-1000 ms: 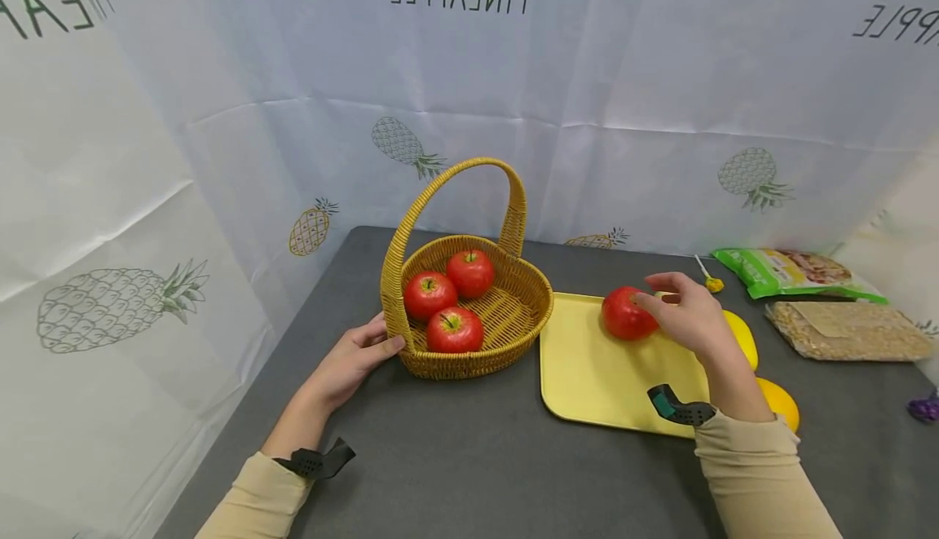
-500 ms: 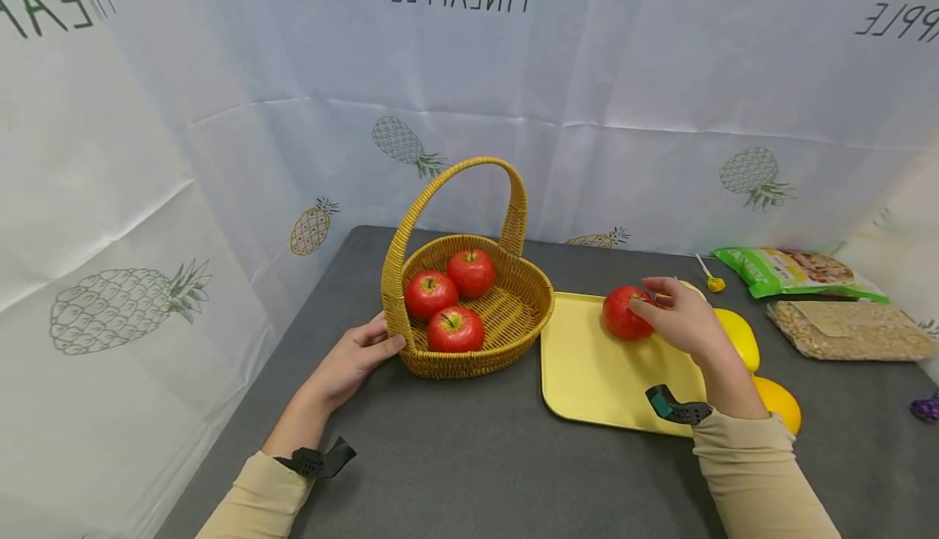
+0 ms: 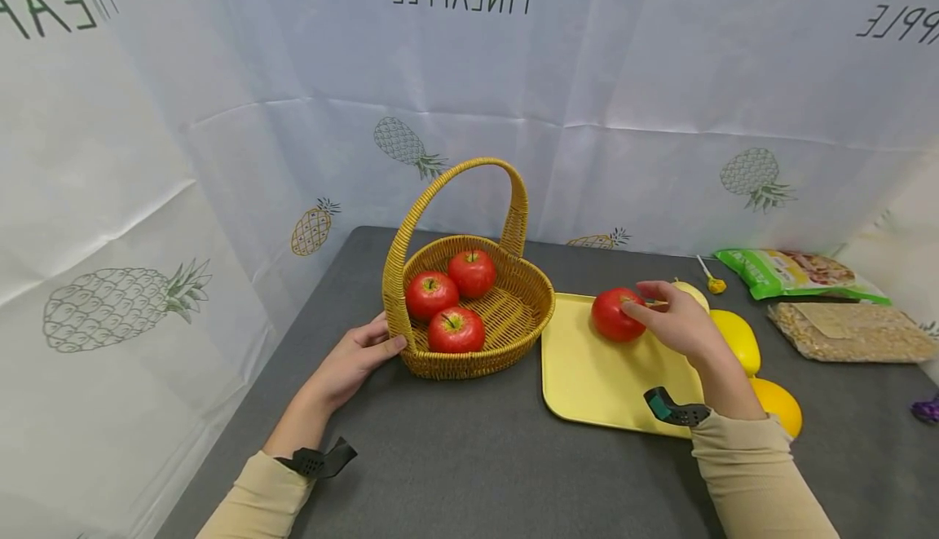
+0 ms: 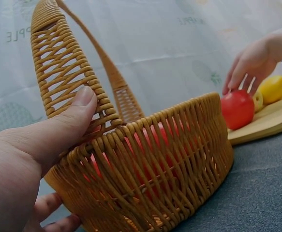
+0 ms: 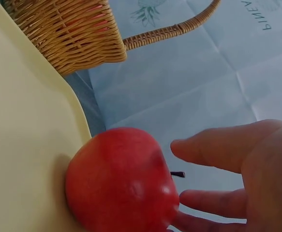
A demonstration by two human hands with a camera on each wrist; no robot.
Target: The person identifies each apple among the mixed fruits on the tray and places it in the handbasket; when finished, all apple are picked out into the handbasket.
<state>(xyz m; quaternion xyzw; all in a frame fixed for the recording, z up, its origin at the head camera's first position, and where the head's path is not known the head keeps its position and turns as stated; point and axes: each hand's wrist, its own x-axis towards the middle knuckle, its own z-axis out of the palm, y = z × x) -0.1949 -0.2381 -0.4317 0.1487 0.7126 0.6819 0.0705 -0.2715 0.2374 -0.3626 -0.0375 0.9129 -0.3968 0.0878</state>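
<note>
A yellow wicker basket (image 3: 506, 311) with a tall arched handle stands on the table and holds three red apples (image 3: 455, 330). My left hand (image 3: 355, 358) grips its left side, thumb over the foot of the handle and fingers low against the wall. A fourth red apple (image 3: 616, 315) lies on the pale yellow tray (image 3: 587, 396). Right at that apple is my right hand (image 3: 678, 319); in the right wrist view its thumb (image 5: 203, 147) is held apart from the other fingers, which reach the apple's (image 5: 121, 181) stem side without wrapping round it.
Yellow fruits (image 3: 736, 342) sit along the tray's right side, partly behind the right arm. Farther right lie a lollipop (image 3: 713, 280), a green snack bag (image 3: 800, 274), a clear pack of grains (image 3: 851, 331) and something purple (image 3: 926, 408). A pineapple-print curtain (image 3: 469, 58) hangs behind.
The apple on the tray has shifted slightly left, and my right hand has moved left with it. My left hand and the basket have stayed in place.
</note>
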